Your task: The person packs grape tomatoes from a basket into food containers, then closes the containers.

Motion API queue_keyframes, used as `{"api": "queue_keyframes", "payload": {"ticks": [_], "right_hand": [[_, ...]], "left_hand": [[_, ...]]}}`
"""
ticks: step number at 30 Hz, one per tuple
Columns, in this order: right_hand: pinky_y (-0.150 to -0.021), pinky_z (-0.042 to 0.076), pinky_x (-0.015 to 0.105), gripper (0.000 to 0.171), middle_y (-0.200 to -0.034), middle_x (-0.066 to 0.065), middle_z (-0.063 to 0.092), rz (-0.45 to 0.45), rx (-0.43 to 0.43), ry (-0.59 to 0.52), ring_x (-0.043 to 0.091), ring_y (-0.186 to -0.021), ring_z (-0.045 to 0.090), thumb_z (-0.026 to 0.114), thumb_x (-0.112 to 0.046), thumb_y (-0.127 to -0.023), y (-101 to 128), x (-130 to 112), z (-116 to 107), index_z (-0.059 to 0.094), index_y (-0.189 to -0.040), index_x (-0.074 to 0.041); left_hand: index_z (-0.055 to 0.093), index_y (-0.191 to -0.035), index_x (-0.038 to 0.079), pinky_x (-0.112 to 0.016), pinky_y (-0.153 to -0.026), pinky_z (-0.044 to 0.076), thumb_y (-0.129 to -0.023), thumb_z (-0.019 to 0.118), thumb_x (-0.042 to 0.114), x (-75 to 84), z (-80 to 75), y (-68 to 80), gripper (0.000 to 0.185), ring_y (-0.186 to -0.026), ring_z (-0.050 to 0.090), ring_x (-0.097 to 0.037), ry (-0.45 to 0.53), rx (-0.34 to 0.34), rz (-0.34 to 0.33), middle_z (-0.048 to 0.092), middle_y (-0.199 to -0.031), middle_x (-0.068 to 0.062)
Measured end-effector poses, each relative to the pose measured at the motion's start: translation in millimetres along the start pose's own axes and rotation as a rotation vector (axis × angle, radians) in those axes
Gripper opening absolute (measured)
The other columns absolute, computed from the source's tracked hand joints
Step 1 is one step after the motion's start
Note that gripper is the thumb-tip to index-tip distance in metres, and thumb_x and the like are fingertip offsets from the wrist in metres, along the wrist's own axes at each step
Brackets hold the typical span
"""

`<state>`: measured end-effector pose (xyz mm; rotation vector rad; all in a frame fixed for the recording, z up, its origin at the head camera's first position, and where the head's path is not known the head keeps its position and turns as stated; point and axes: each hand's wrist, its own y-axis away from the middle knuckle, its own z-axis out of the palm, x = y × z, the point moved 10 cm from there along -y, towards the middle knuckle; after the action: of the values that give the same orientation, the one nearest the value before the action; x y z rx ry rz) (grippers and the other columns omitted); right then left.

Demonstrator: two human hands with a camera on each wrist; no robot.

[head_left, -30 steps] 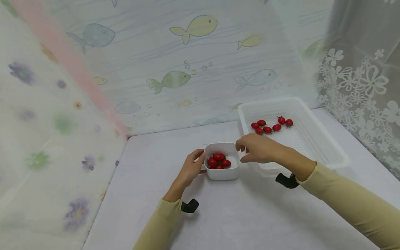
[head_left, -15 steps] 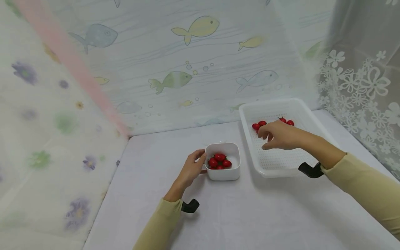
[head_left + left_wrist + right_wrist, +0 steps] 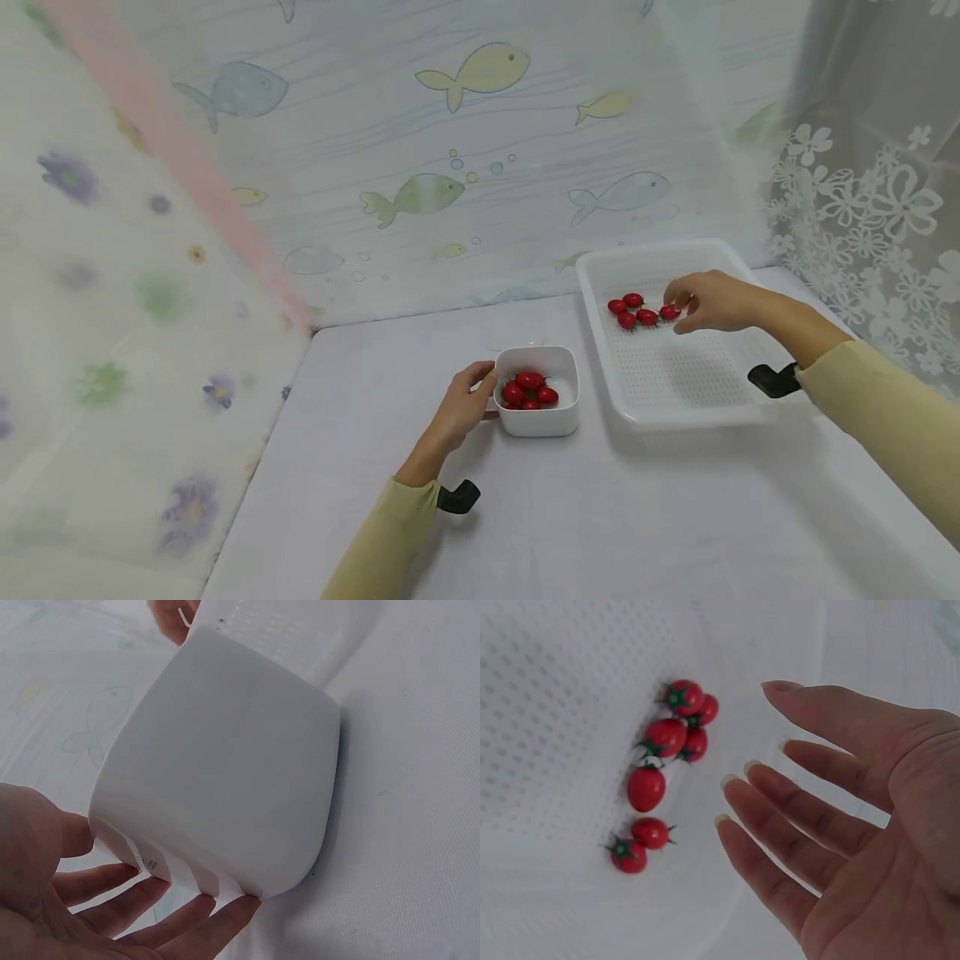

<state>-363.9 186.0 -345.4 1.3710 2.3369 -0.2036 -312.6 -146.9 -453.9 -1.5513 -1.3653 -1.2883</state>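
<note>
The head view looks forward and down from above the person's shoulders, far enough back to take in both arms, the white-covered table point(image 3: 570, 517), and the fish-patterned backdrop behind it. The left wrist view sits low and very close, facing the outer wall of the small square white plastic bowl point(image 3: 225, 765) with the left hand point(image 3: 67, 900) at its base; that bowl shows in the head view too point(image 3: 537, 417). The right wrist view looks down past the right hand point(image 3: 855, 832) onto the perforated white plastic tray floor point(image 3: 555, 690), close above the small red cherry tomatoes point(image 3: 664, 735); the head view shares that tray point(image 3: 675, 375).
</note>
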Motion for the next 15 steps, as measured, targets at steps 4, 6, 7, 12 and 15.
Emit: {"api": "queue_keyframes", "payload": {"ticks": [4, 6, 7, 12, 15], "right_hand": [[-0.084, 0.058, 0.053, 0.042, -0.112, 0.021, 0.067, 0.026, -0.011, 0.015, 0.037, -0.102, 0.063, 0.080, -0.012, -0.087, -4.7, 18.9, -0.7, 0.062, -0.120, 0.007], [-0.086, 0.058, 0.055, 0.043, -0.114, 0.024, 0.066, 0.052, -0.013, 0.017, 0.039, -0.104, 0.062, 0.080, -0.012, -0.087, -7.8, 29.0, -0.5, 0.061, -0.122, 0.007], [-0.087, 0.057, 0.056, 0.044, -0.116, 0.026, 0.065, 0.067, -0.015, 0.009, 0.041, -0.105, 0.062, 0.079, -0.012, -0.087, -9.1, 33.9, -0.3, 0.060, -0.123, 0.007], [-0.092, 0.054, 0.063, 0.050, -0.123, 0.034, 0.060, 0.144, -0.019, -0.019, 0.049, -0.111, 0.059, 0.077, -0.012, -0.089, -15.5, 58.1, 2.6, 0.057, -0.129, 0.009], [-0.094, 0.051, 0.065, 0.054, -0.124, 0.036, 0.058, 0.172, -0.036, -0.023, 0.052, -0.114, 0.056, 0.076, -0.012, -0.089, -18.0, 71.5, 7.1, 0.053, -0.131, 0.013]], "left_hand": [[0.050, -0.147, 0.005, -0.044, -0.087, 0.063, -0.110, 0.048, 0.026, -0.2, 1.0, 0.3, 0.042, -0.131, 0.055, -0.040, -0.001, -0.002, -0.005, 0.043, -0.156, -0.018], [0.050, -0.147, 0.005, -0.044, -0.086, 0.063, -0.110, 0.048, 0.026, -0.2, 0.8, 0.5, 0.043, -0.132, 0.055, -0.040, -0.004, 0.000, -0.006, 0.043, -0.156, -0.018], [0.050, -0.147, 0.005, -0.044, -0.086, 0.063, -0.110, 0.048, 0.026, -0.3, 0.7, 0.4, 0.043, -0.132, 0.055, -0.040, -0.004, 0.001, -0.006, 0.043, -0.156, -0.018], [0.049, -0.148, 0.005, -0.043, -0.086, 0.063, -0.110, 0.049, 0.028, -1.6, -0.2, 0.3, 0.044, -0.132, 0.055, -0.040, -0.004, 0.004, -0.006, 0.043, -0.156, -0.018], [0.049, -0.148, 0.005, -0.043, -0.086, 0.063, -0.110, 0.049, 0.028, -1.8, -0.1, 0.6, 0.045, -0.132, 0.054, -0.040, -0.001, 0.002, -0.005, 0.043, -0.156, -0.018]]}}
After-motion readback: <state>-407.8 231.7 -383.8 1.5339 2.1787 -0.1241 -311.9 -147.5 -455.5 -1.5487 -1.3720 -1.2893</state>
